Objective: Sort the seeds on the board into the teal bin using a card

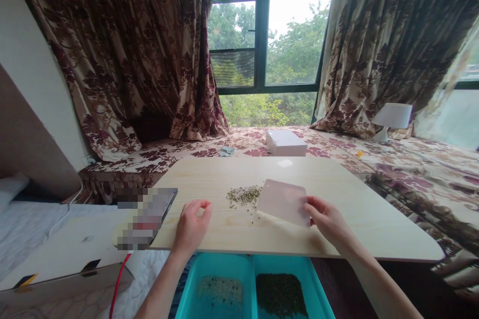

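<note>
My right hand [326,219] grips the right edge of a thin, translucent plastic sheet [283,203] between thumb and fingers. The sheet is tilted over the wooden table [352,199]. Its left edge borders a loose pile of small greenish-brown grains [244,195], possibly beans or seeds, and may hide some of them. A few grains lie scattered nearer the front edge. Left of the pile, my left hand [193,224] is at the tabletop with loosely bent fingers and a gap between thumb and forefinger. Nothing shows in it.
Below the table's front edge sits a turquoise two-compartment bin [249,279], with pale, dark-flecked grains on the left and dark grains on the right. A partly blurred device [164,214] with a red cable [119,281] lies at the left. Behind stand a white box [286,143] and a lamp [392,115].
</note>
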### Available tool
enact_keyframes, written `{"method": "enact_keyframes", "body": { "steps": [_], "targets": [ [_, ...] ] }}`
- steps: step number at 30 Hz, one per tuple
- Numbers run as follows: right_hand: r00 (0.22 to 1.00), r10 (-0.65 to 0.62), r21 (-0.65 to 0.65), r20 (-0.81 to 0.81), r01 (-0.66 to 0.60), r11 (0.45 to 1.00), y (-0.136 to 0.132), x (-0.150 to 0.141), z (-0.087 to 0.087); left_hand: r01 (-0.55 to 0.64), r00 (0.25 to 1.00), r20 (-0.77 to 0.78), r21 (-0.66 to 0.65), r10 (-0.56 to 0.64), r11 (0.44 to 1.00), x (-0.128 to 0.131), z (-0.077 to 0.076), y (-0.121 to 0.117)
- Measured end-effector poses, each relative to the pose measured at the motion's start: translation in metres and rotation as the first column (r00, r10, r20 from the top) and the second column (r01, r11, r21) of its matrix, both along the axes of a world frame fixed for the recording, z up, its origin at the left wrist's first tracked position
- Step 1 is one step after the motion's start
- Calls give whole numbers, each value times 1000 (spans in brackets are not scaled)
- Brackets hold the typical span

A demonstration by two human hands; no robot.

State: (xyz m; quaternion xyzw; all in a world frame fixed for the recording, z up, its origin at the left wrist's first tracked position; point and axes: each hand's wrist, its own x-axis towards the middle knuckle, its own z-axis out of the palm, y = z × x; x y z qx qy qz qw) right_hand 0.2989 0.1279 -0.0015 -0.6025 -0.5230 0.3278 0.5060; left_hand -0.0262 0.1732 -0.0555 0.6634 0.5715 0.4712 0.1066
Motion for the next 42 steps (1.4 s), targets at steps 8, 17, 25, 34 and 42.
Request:
{"method": "enact_keyframes", "body": {
  "steps": [8, 17, 25, 34, 42],
  "targets": [
    [999, 36, -5, -9, -36, 999, 2, -1, 1, 4, 1000, 1, 5, -4, 1000, 1, 0, 0],
    [1000, 3, -2, 10, -3, 1000, -13, 7, 7, 1, 1000, 7, 6, -1, 1000, 0, 0, 0],
    [1000, -22, 9, -4, 22, 1000, -8, 6, 0, 1, 1000, 10, 10, -1, 1000, 0, -1, 1],
    [1000, 16, -2, 1, -16, 1000, -12, -4, 5, 7, 1000, 16, 19, -7, 1000, 0, -2, 3],
    [1000, 13, 26, 20, -14, 1000, -10, -4, 2, 1, 1000, 13, 14, -1, 1000, 0, -2, 2]
  ]
}}
